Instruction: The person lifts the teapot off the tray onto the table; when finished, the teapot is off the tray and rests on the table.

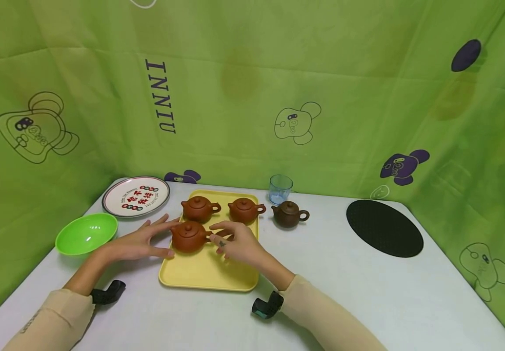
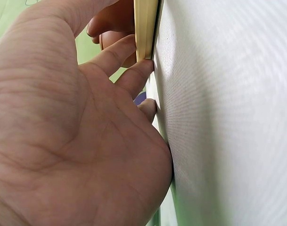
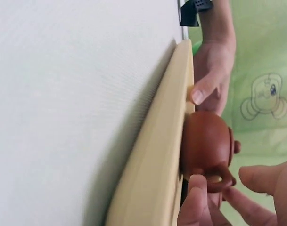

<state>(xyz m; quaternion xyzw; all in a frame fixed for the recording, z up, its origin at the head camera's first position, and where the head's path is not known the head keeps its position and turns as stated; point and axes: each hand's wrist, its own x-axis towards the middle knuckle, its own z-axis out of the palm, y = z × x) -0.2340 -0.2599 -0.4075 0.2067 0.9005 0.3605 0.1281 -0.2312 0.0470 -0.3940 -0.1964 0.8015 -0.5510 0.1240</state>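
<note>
A reddish-brown clay teapot (image 1: pixel 188 238) stands upright on the yellow tray (image 1: pixel 208 277), its handle toward the right. Around that handle are the spread fingers of my right hand (image 1: pixel 240 243); the right wrist view shows a gap between the upper digit and the handle (image 3: pixel 222 181). My left hand (image 1: pixel 135 242) lies at the tray's left edge with fingers extended, its thumb over the rim beside the teapot. In the left wrist view, its fingertips (image 2: pixel 142 70) are right at the tray's side. Two more reddish teapots, one at back left (image 1: pixel 197 209) and one at back right (image 1: pixel 243 211), share the tray.
A dark brown teapot (image 1: pixel 288 215) stands right of the tray, with a blue glass (image 1: pixel 280 187) behind it. On the left are a green bowl (image 1: pixel 86 234) and a patterned plate (image 1: pixel 135 197). A black oval mat (image 1: pixel 385 228) lies at right. Green curtains (image 1: pixel 234 87) surround the table.
</note>
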